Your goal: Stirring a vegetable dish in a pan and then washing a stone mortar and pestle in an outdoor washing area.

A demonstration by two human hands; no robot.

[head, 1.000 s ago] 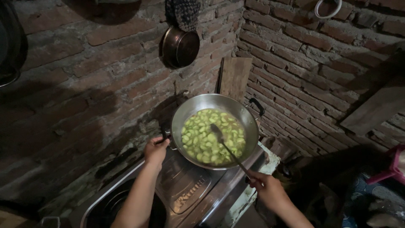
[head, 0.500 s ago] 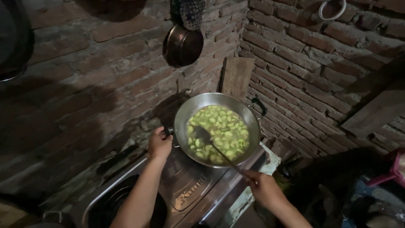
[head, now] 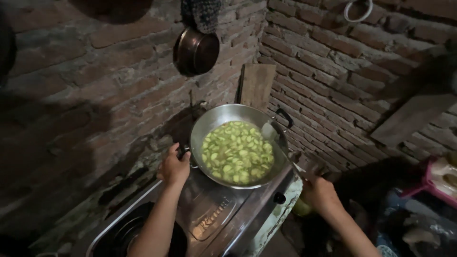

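A steel wok (head: 216,118) sits on a metal gas stove (head: 209,216) in a brick corner. It holds pale green vegetable slices (head: 237,152) in liquid. My left hand (head: 174,166) grips the wok's dark left handle. My right hand (head: 320,191) holds the handle of a metal spatula (head: 272,134), whose blade rests against the wok's right inner wall, above the food.
A dark pan (head: 196,51) hangs on the brick wall above the wok. A wooden board (head: 256,86) leans in the corner behind it. The stove's second burner (head: 127,233) lies at lower left. A pink object (head: 440,177) sits at far right.
The spatula has moved from the middle-left of the food to the wok's right side. My right hand has shifted rightward. My left hand stays on the handle.
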